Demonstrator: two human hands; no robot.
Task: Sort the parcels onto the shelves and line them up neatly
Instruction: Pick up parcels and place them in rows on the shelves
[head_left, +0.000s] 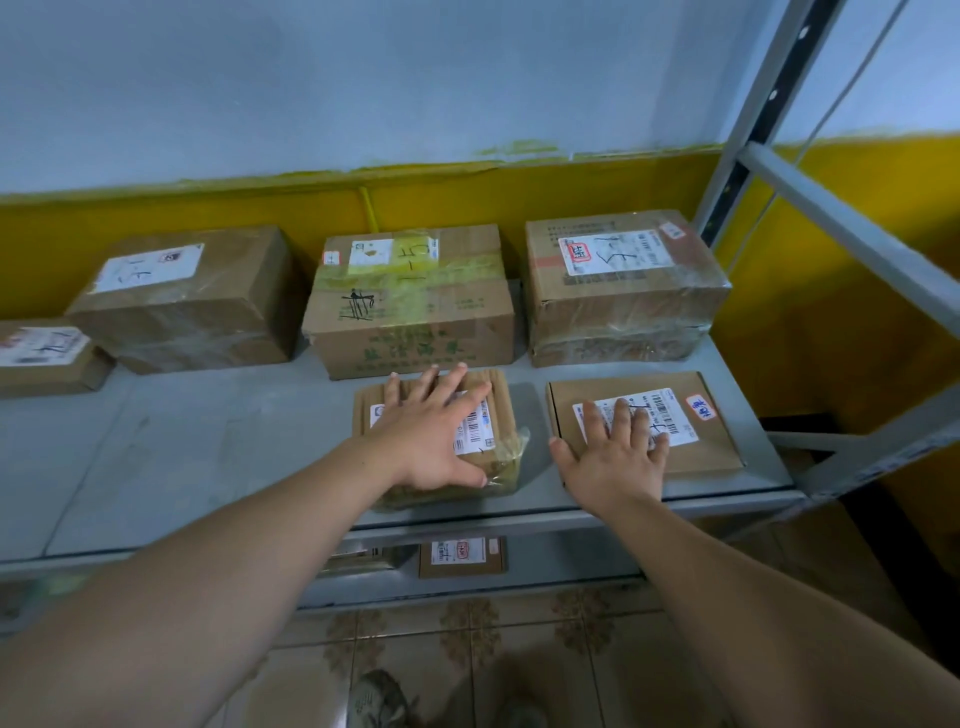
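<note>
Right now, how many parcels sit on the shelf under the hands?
6: three big boxes at the back, a small box far left, one under each hand. More may hide offscreen.

The one view comes from the person's head, wide-angle, and looks forward and down on the shelf (182, 441) from close by. The wall (363, 78) fills the top, the floor (519, 654) and a shoe (376, 696) the bottom; the post (758, 130) at right leans inward.

Pale wall (311, 78), yellow lower band (156, 218), grey metal shelf (182, 457), patterned tile floor (467, 649)
</note>
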